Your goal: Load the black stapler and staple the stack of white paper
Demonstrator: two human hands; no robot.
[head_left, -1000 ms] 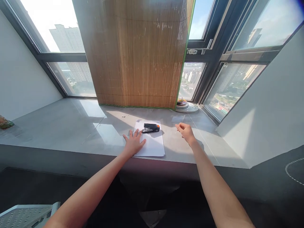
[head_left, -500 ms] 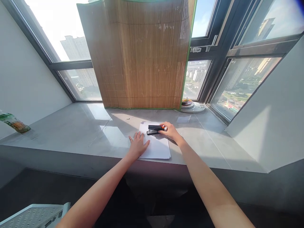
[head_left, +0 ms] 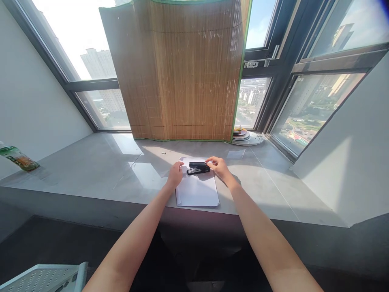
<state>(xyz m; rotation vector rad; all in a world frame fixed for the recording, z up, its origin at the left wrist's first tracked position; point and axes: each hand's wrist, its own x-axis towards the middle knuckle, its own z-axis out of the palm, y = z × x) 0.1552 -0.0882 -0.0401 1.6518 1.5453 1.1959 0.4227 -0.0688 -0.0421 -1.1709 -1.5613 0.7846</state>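
A stack of white paper (head_left: 197, 194) lies near the front edge of the ledge. On its upper part rests a black stapler (head_left: 199, 168), its front end pointing left. My left hand (head_left: 175, 174) is at the paper's upper left edge with its fingers drawn together on the sheets; part of the grip is hidden. My right hand (head_left: 220, 167) is closed at the stapler's right end, fingertips on its upper corner.
A green-labelled bottle (head_left: 20, 158) lies at the far left. Stacked plates (head_left: 243, 137) stand by the window behind a brown bamboo mat (head_left: 185, 81). A small light piece (head_left: 163, 153) lies on the grey ledge (head_left: 100, 174). A pale perforated plastic seat (head_left: 48, 278) is below left.
My left hand has gone from lying spread on the paper to closed at its upper left edge. My right hand has shifted back slightly, so more of the stapler's right end shows.
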